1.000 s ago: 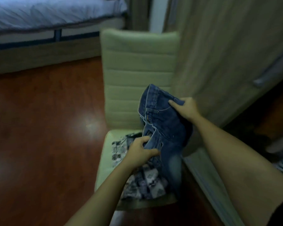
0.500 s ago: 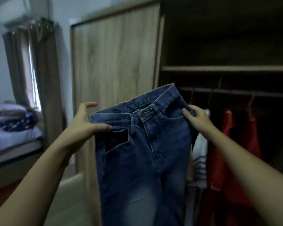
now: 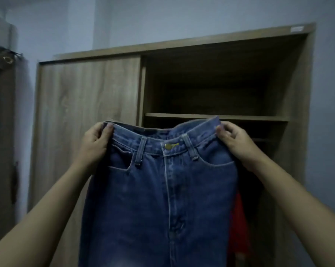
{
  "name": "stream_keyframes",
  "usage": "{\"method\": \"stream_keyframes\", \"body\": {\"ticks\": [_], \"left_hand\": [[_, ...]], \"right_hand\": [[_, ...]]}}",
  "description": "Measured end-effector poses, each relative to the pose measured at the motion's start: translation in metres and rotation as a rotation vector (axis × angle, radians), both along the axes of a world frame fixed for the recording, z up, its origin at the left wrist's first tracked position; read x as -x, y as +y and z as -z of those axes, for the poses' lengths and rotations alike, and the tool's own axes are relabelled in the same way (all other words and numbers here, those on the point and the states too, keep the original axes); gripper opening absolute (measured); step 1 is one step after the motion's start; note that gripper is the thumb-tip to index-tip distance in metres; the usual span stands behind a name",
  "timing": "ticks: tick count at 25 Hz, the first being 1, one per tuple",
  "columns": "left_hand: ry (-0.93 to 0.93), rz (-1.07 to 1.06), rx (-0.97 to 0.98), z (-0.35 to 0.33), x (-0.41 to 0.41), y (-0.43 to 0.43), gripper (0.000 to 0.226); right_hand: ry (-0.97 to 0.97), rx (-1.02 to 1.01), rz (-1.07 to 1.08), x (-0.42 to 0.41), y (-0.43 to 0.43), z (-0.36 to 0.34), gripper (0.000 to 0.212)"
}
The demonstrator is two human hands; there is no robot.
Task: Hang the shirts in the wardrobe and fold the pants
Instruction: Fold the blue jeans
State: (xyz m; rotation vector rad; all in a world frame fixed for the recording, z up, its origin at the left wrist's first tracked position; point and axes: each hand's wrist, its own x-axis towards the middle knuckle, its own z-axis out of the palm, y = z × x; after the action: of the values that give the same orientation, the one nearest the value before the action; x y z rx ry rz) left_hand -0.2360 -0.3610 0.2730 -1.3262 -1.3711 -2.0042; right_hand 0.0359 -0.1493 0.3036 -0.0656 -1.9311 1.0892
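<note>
I am holding the blue denim jeans [image 3: 159, 199] before the open wooden wardrobe [image 3: 85, 112], my left hand [image 3: 94, 146] and right hand [image 3: 238, 146] fingers pinching the waistband corners, aiming to level it so the legs align for folding.

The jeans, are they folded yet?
No, the left hand and right hand hold the jeans up by the waistband, hanging unfolded.

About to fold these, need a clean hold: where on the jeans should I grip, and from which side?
Grip the waistband at its two side ends, one hand from each side, as the left hand and right hand pinch it now. That stiff band spreads the jeans flat, front toward the camera, legs hanging straight, probably ready to fold.
</note>
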Motion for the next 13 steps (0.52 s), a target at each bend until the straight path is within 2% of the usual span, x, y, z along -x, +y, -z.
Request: {"method": "stream_keyframes", "body": {"ticks": [2, 4, 6, 9, 11, 13], "left_hand": [[-0.023, 0.108, 0.002, -0.004, -0.003, 0.007, 0.023], [-0.047, 0.2, -0.01, -0.015, -0.008, 0.011, 0.023], [-0.1, 0.248, 0.059, -0.02, -0.017, 0.019, 0.025], [-0.391, 0.261, 0.171, -0.02, -0.023, 0.038, 0.021], [-0.623, 0.296, 0.316, -0.025, -0.028, 0.049, 0.029], [-0.732, 0.433, 0.444, -0.037, -0.048, 0.059, 0.036]], "right_hand": [[-0.018, -0.008, 0.027, -0.021, 0.004, 0.004, 0.035], [0.015, 0.019, 0.039, -0.041, 0.006, 0.005, 0.044], [0.036, 0.066, 0.02, -0.053, 0.005, 0.005, 0.04], [0.017, 0.174, 0.159, -0.06, 0.003, 0.006, 0.022], [-0.019, 0.356, 0.259, -0.057, 0.006, 0.003, 0.021], [-0.025, 0.603, 0.204, -0.05, 0.003, -0.007, 0.021]]}}
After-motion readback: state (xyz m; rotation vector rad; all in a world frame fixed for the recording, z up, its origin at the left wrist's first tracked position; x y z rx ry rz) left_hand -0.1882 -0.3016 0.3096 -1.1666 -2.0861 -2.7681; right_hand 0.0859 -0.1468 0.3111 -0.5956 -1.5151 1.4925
